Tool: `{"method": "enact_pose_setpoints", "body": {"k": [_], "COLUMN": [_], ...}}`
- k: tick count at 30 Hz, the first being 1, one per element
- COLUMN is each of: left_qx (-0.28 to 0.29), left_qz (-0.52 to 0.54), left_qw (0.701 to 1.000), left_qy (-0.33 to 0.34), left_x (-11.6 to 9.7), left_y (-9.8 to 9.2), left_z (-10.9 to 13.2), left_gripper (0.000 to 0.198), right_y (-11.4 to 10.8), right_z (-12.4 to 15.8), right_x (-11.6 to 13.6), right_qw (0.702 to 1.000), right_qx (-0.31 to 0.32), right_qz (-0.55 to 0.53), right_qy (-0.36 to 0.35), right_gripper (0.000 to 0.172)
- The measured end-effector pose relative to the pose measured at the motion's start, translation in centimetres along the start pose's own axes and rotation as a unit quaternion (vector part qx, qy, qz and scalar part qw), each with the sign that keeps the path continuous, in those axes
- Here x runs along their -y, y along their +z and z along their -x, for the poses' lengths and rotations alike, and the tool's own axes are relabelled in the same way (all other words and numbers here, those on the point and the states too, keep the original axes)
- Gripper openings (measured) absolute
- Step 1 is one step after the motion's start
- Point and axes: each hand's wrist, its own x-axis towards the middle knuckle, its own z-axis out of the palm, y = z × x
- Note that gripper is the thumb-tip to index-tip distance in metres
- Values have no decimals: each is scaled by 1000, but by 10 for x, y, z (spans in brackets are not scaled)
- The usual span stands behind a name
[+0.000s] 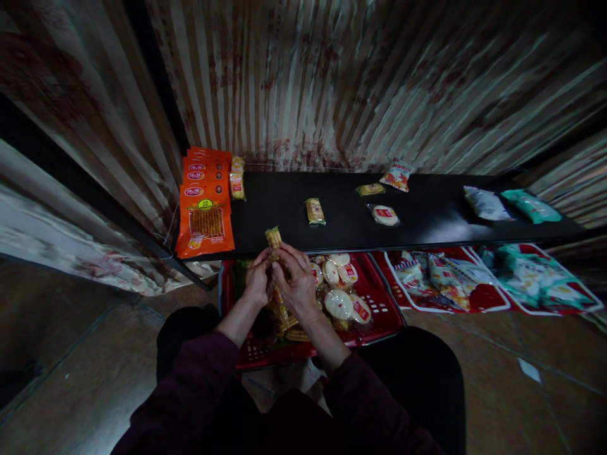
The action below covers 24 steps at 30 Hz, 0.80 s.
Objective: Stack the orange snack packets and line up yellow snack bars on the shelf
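Left hand (257, 281) and right hand (298, 281) – both curled nearly closed – pinch a yellow snack packet (272, 237) at the near edge of the black shelf (272, 202), long axis pointing shelfward, tipped slightly left.

Pouches (206, 218) far left on shelf (275, 196); packets (339, 304) in basket (378, 279) before it.

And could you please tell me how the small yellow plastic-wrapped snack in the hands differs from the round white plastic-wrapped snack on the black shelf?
The yellow snack is oblong, whereas the white snack is round. The yellow snack is held by the left hand and right hand, while the white snack lies on the black shelf. Both are individually wrapped.
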Motion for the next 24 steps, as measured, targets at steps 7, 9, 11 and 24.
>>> {"method": "enact_pose_setpoints", "body": {"k": [7,9,11,24], "left_qx": [23,26,24,28], "left_qz": [33,36,40,53], "left_qw": [999,999,999,998], "left_qy": [7,17,18,8], "left_x": [-9,-11,-12,-18], "left_y": [5,6,6,5], "left_z": [-2,-2,-3,1], "left_gripper": [38,41,44,49], "right_y": [4,5,7,10], "right_z": [-12,-14,-15,-20], "right_x": [-7,-9,-11,-10], "right_qw": [1000,1000,1000,999], "right_qx": [10,12,10,-9], "right_qz": [7,8,8,-37], "right_qy": [11,12,13,37], "right_gripper": [38,37,36,37]}}
